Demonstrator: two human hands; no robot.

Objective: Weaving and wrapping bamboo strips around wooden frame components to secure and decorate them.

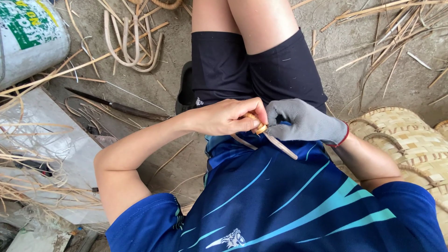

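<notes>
My left hand [228,116] is bare and closed around a small wooden-handled tool [258,125] with a brass-coloured ring, held over my lap. My right hand [303,122] wears a grey knit glove with a red cuff and is closed right beside it, fingertips meeting the tool's tip. A thin pale cane strip [281,145] runs from between both hands down across my blue shirt. A second short strip end [242,141] pokes out under my left hand. The tool's blade is hidden by the fingers.
A woven cane basket [406,140] sits at my right. On the concrete floor to the left lie a long dark knife [116,106], bent cane hoops [133,46], a white sack [28,32] and a pale board [51,140]. Loose strips [392,28] scatter at top right.
</notes>
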